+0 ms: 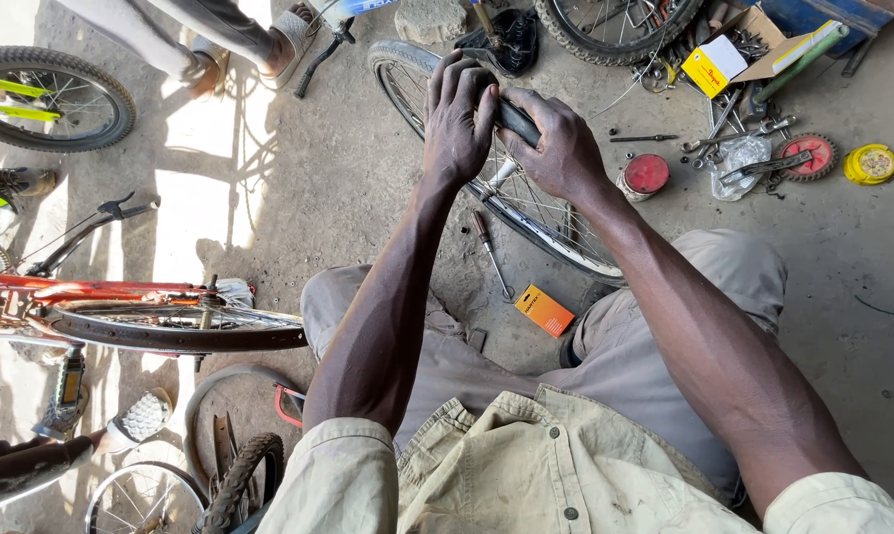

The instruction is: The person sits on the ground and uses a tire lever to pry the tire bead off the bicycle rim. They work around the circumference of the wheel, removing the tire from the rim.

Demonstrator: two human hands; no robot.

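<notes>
Tyre (pixel 519 121) on a spoked bicycle wheel (pixel 526 213) lies on the concrete floor (pixel 338 168) in front of the seated person, between the knees and slanting from upper left to lower right. Both hands are clenched on the upper stretch of the tyre: the left hand (pixel 459 117) wraps over it with fingers curled down, and the right hand (pixel 558 146) grips it just beside, the two nearly touching. Under the wheel's near side lie a slim screwdriver-like tool (pixel 491 253) and a small orange box (pixel 544 311). To the right of the wheel stands a red-lidded tin (pixel 646 175), and beyond it a scatter of spanners (pixel 754 133), a clear plastic bag (pixel 739 158), a red toothed disc (pixel 809 153), a yellow round tin (pixel 870 164) and an open cardboard box (pixel 739 49). On the left a red bicycle frame (pixel 91 292) with its wheel crosses the view, close to the person's left knee. Another person's sandalled feet (pixel 244 54) stand at the top, well apart from the work. The hands cover the stretch of tyre they hold, so the state of the bead there cannot be made out; the wheel's hub is hidden behind the right forearm, and the wheel's lower end is cut off by the right knee.
</notes>
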